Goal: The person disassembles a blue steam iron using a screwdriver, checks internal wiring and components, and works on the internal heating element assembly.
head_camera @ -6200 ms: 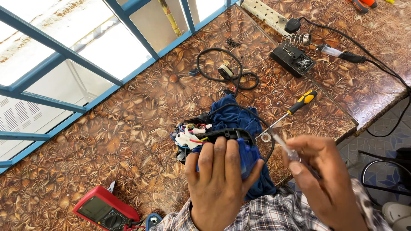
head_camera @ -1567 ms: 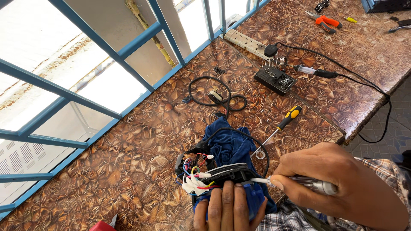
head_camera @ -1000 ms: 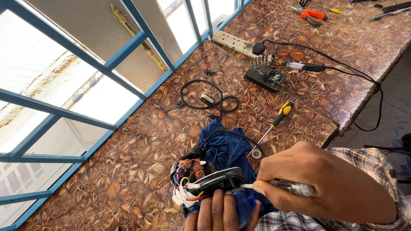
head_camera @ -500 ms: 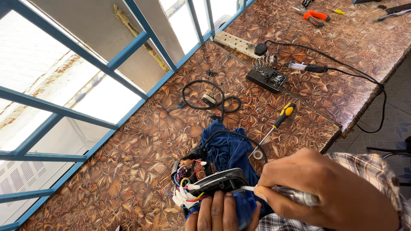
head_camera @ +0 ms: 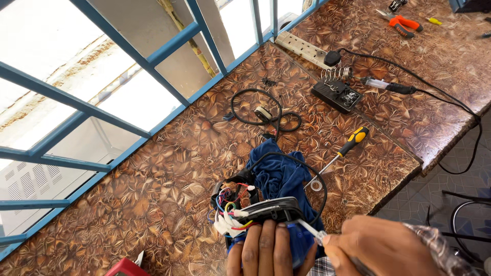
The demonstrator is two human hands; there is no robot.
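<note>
The left hand (head_camera: 268, 250) is cut off at the bottom edge, so only its fingers are seen. The right hand (head_camera: 381, 248) is also cropped there, and most of the thin tool (head_camera: 312, 232) it grips is hidden inside it. A red object (head_camera: 125, 268) is clipped at the bottom edge. The far tools are too small to be identified.

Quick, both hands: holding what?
Left hand: holding the opened black device, fingers over it.
Right hand: closed on a slim tool.
</note>
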